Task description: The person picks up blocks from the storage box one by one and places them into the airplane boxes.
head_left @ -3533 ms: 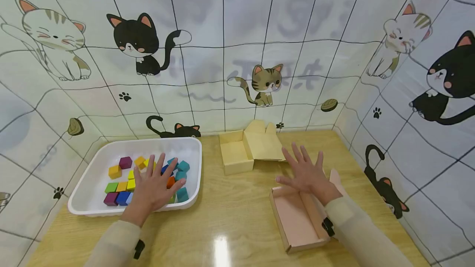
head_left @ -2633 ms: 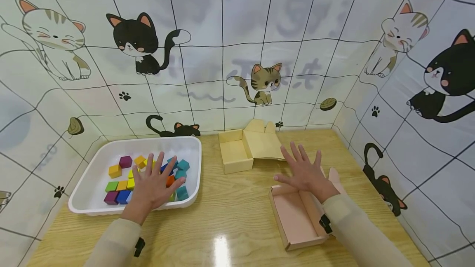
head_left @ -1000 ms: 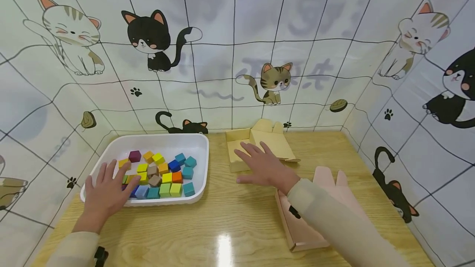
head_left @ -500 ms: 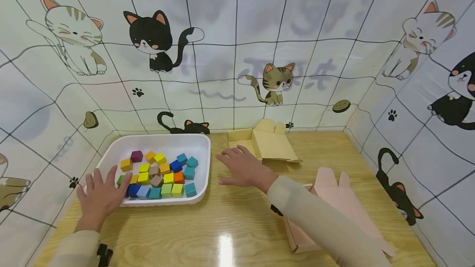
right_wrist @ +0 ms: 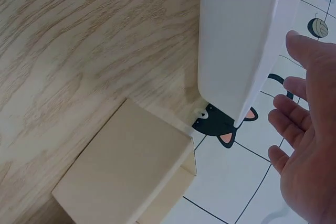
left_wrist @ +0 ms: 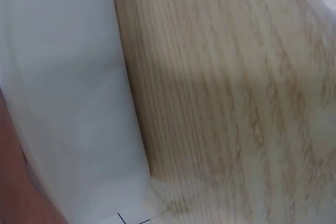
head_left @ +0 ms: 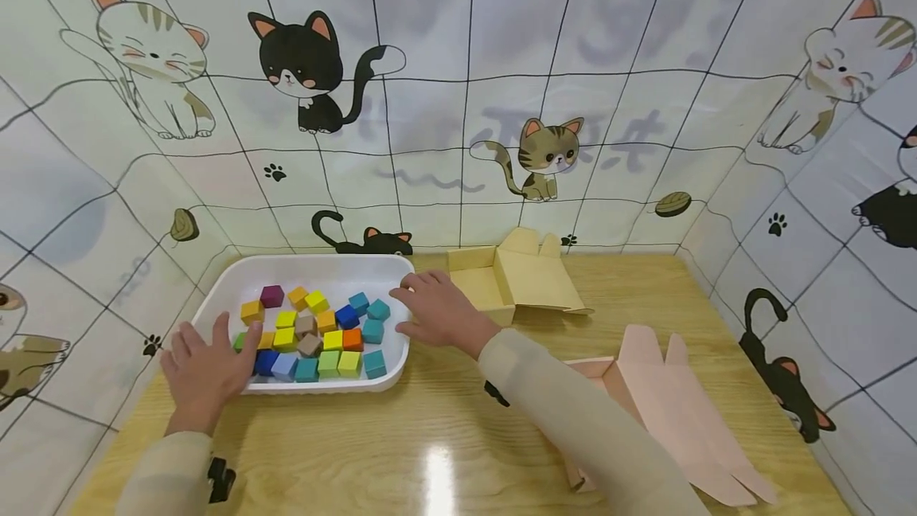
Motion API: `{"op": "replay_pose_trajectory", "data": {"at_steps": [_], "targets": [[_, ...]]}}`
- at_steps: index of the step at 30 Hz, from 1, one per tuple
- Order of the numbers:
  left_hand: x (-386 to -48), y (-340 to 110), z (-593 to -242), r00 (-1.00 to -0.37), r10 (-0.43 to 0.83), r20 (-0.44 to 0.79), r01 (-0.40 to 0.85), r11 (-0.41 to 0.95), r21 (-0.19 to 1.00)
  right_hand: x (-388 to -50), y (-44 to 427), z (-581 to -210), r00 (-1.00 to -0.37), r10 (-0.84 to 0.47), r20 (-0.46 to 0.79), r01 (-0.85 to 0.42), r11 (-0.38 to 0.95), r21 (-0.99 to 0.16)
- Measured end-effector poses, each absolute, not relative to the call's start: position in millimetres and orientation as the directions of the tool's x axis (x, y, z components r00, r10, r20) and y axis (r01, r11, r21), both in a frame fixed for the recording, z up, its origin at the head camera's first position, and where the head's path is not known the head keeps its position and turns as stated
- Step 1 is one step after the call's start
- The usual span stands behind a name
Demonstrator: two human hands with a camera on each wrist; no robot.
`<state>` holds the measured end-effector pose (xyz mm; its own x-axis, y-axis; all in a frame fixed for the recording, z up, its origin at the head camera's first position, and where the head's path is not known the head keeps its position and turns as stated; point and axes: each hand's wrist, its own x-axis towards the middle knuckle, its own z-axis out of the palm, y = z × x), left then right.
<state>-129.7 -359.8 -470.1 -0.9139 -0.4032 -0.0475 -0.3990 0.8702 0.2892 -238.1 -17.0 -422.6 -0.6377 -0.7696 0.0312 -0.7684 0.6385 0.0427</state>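
Observation:
A white tray (head_left: 325,388) holding several coloured cubes stands at the back left in the head view. My left hand (head_left: 208,373) lies over its left front corner, fingers spread and thumb beside a dark blue cube (head_left: 266,361). At the tray's right rim is my right hand (head_left: 438,309), its fingers loosely bent; whether it touches the rim is unclear. The right wrist view shows that hand (right_wrist: 310,129) beside the tray wall (right_wrist: 236,40), holding nothing. In the left wrist view the tray's side (left_wrist: 73,87) fills the left, with a strip of hand (left_wrist: 21,177) at the edge.
An open yellow box (head_left: 483,281) with its lid folded right stands at the back middle of the wooden table (head_left: 358,452). An open pink box (head_left: 680,412) lies at the right, partly under my right sleeve (head_left: 573,412). Cat-patterned cloth (head_left: 430,102) hangs behind the table.
My right hand has moved left from over the pink box, past the yellow box, to the tray's right rim. My left hand has shifted from above the cubes to the tray's left front corner.

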Motion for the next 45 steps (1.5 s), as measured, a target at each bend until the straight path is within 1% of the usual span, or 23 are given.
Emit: {"op": "replay_pose_trajectory", "data": {"at_steps": [5, 11, 19, 25, 29, 32, 37, 45], "targets": [[-127.4, -356.6, -470.8, -0.921, -0.389, -0.039, -0.384, 0.883, 0.271, -243.8, -25.1, -425.7, -0.659, -0.752, 0.005, -0.751, 0.658, 0.059], [-120.5, -347.3, -468.5, -0.929, -0.371, -0.008, -0.362, 0.9, 0.243, -246.8, -37.1, -428.2, -0.663, -0.748, -0.027, -0.748, 0.66, 0.075], [-111.1, -335.1, -468.4, -0.922, -0.386, -0.028, -0.383, 0.899, 0.212, -248.3, -48.6, -437.1, -0.689, -0.721, -0.074, -0.724, 0.684, 0.089], [-104.7, -329.7, -465.8, -0.92, -0.39, -0.035, -0.388, 0.896, 0.217, -247.5, -52.1, -442.1, -0.68, -0.729, -0.082, -0.733, 0.672, 0.106], [-105.2, -329.1, -466.9, -0.925, -0.379, -0.019, -0.372, 0.897, 0.237, -246.9, -55.7, -446.1, -0.665, -0.742, -0.08, -0.745, 0.655, 0.125], [-107.8, -329.6, -468.2, -0.93, -0.368, -0.004, -0.358, 0.902, 0.242, -247.2, -57.8, -449.4, -0.668, -0.74, -0.076, -0.743, 0.658, 0.125], [-111.8, -330.9, -467.9, -0.93, -0.368, -0.007, -0.36, 0.906, 0.222, -249.3, -60.5, -454.8, -0.686, -0.723, -0.085, -0.727, 0.675, 0.126], [-112.7, -330.6, -466.5, -0.933, -0.36, -0.019, -0.357, 0.915, 0.187, -249.8, -63.3, -459.5, -0.691, -0.715, -0.103, -0.722, 0.678, 0.137]]}}
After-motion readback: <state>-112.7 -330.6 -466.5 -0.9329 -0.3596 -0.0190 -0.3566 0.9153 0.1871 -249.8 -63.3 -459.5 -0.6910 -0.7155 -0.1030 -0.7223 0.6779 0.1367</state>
